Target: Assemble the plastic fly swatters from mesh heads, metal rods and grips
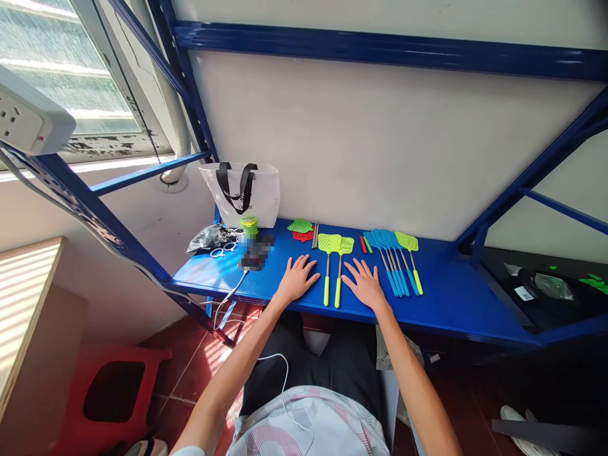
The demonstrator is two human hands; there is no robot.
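My left hand (297, 278) lies flat on the blue shelf (456, 285), fingers spread, with nothing in it. Palm down, my right hand (365, 285) rests there too, also empty. Between them are two yellow-green fly swatters (338, 272), side by side with their handles toward me. Just beyond my right hand lie several blue fly swatters (392, 263) in an overlapping row, and another yellow-green fly swatter (412, 259) is at their right end. Loose red and green handle grips (365, 244) sit left of the blue ones. Behind my left hand are green and red swatter heads (301, 228) and thin metal rods (315, 235).
A white bag (266, 196) with black handles stands at the back left. Before it are a green tub (249, 225), scissors (223, 249), a plastic bag (209, 237) and a blurred-out device (256, 253) on a white cable. Blue frame posts (546, 171) flank the shelf. A red stool (114, 386) stands lower left.
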